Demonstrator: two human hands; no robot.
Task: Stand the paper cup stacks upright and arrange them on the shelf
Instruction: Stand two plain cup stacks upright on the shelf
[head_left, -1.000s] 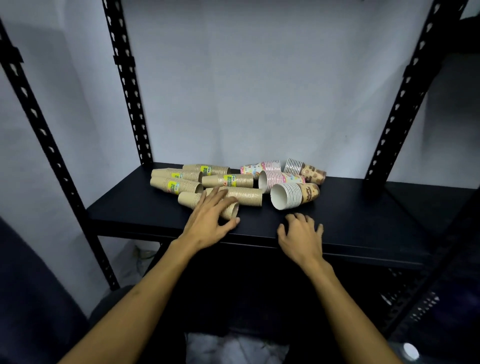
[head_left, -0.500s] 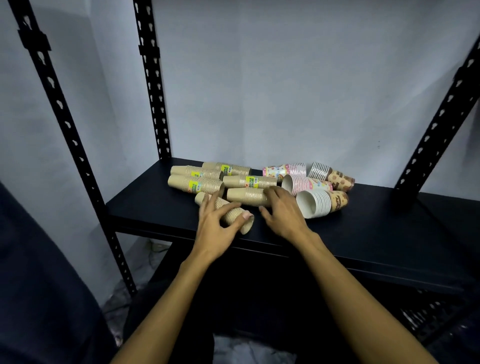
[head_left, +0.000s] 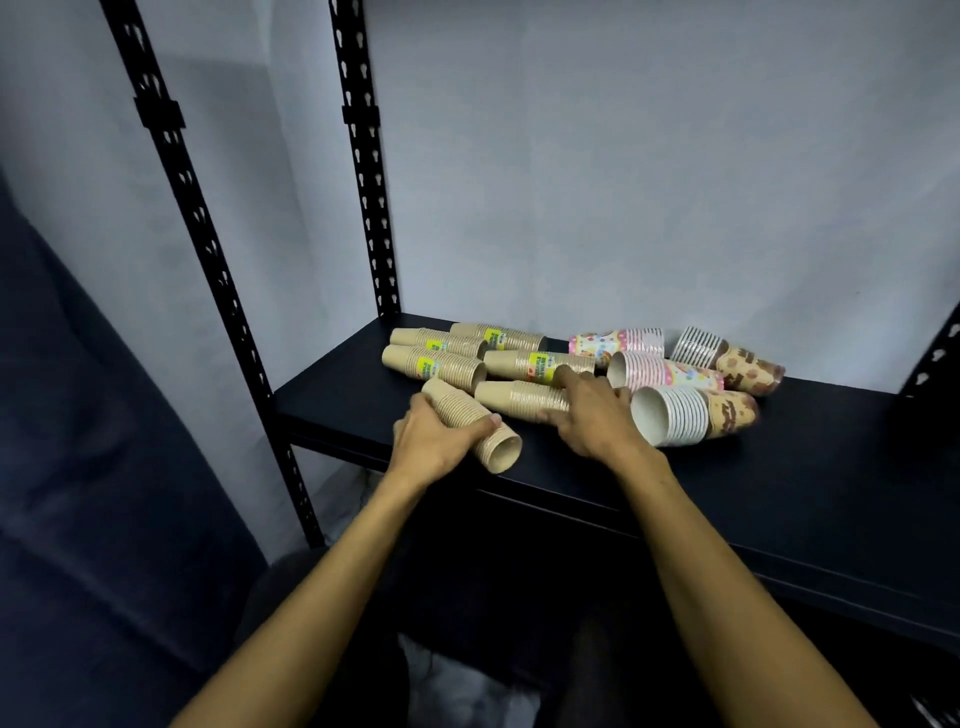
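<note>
Curling round a plain brown stack of paper cups (head_left: 470, 423), the fingers of the left hand (head_left: 434, 441) grip it from above, thumb on the near side; the stack lies on its side near the front edge of the black shelf (head_left: 779, 493), its open mouth turned toward the camera. The right hand (head_left: 587, 415) lies over a second plain brown stack (head_left: 519, 397) just behind, its fingers bent over the wide end, index finger stretched forward and thumb along the near side, clamped on that stack. Behind these lie four more brown stacks with yellow-green labels (head_left: 535, 364), all on their sides and touching one another in a loose pile. To the right are two pink patterned stacks (head_left: 660, 371) with ribbed rims, and two stacks printed with brown shapes (head_left: 685, 415), the nearer one showing a white inside through its open mouth. None stands upright. Half a second earlier the left hand rested more flatly on its stack with the fingers spread, and the right hand had only just reached the second stack; a second ago the right hand lay flat on the bare shelf, away from the cups. The camera has also shifted, so the pile now sits further right in view.
</note>
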